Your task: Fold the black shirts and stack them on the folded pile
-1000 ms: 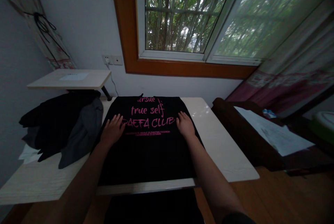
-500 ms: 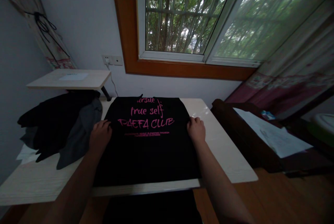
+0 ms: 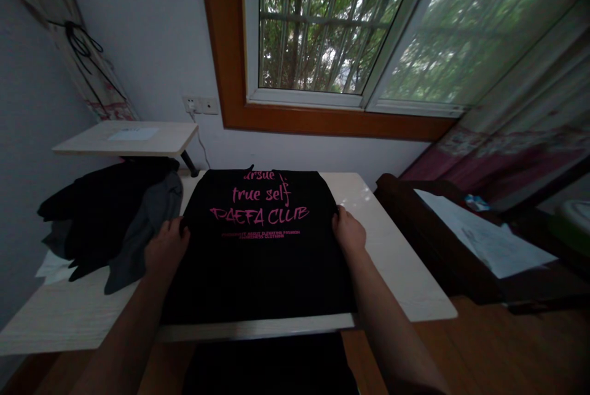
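Note:
A black T-shirt with pink lettering lies spread on the light wooden table, its hem near the front edge. My left hand is closed on the shirt's left side edge, fingertips pinching the cloth. On the opposite side, my right hand grips the right edge at about the same height, fingers curled over the fabric. The cloth between my hands looks mostly flat. The shirt's upper part toward the wall shows only partly.
Dark clothes, black and grey, are heaped to the left under a small raised shelf. A dark brown piece of furniture with a paper sheet stands right of the table. Behind are a wall socket and a window.
My left hand has shifted slightly left and down, drawing the shirt's left edge outward. My right hand stays on the right edge, nearly unmoved.

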The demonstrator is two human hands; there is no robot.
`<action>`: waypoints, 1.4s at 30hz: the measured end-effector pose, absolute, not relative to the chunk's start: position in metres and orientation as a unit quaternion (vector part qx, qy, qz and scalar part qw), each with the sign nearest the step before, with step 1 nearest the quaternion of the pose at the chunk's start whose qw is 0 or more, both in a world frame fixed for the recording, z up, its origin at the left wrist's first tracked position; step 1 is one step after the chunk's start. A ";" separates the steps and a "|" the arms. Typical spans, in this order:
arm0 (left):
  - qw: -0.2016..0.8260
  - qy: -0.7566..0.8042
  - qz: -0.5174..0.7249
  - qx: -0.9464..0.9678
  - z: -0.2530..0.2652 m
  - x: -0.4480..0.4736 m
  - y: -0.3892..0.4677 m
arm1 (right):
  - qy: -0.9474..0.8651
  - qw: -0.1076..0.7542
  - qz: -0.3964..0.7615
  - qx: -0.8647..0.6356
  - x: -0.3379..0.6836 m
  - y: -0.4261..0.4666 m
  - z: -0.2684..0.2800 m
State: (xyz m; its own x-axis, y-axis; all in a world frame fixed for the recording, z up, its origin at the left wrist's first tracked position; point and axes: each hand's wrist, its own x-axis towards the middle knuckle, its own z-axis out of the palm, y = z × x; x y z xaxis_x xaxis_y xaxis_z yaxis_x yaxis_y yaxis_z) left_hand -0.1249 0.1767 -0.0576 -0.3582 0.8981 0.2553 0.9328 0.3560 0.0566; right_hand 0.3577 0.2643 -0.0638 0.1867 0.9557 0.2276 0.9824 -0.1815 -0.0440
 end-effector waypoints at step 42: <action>0.076 -0.835 -0.027 -0.545 -0.049 -0.119 0.148 | -0.641 0.025 -0.052 -0.765 0.361 0.219 -0.054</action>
State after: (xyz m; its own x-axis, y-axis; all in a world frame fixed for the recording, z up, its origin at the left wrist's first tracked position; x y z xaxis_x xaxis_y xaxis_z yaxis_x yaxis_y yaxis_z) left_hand -0.1185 0.1484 -0.0485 -0.3946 0.9055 0.1557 0.9136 0.4048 -0.0384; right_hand 0.3612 0.2187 -0.0543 0.1721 0.9788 0.1111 0.9840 -0.1762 0.0278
